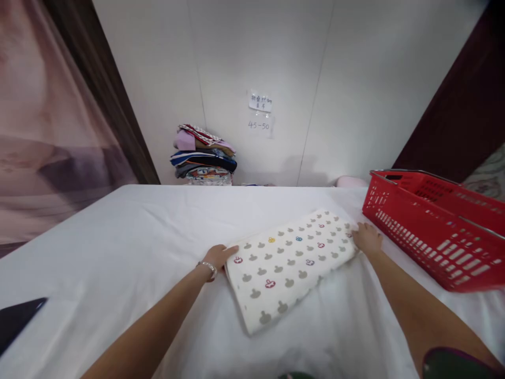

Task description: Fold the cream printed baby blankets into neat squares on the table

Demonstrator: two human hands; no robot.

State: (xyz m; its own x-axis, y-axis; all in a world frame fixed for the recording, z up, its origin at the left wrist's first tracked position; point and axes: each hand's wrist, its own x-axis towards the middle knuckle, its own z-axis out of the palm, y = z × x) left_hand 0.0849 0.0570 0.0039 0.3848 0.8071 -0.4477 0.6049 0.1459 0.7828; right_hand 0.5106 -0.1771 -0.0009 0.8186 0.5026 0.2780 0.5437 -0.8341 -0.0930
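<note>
A folded cream cloth printed with small grey and coloured shapes lies flat on the white-covered table, turned at an angle. My left hand, with a bracelet at the wrist, touches the cloth's left corner, fingers extended onto its edge. My right hand rests at the cloth's right corner with fingers curled on the edge. Whether either hand pinches the fabric is not plain.
A red plastic basket stands at the table's right, close to my right hand. A stack of folded clothes sits at the far edge against the white wall. A dark flat object lies at the near left edge.
</note>
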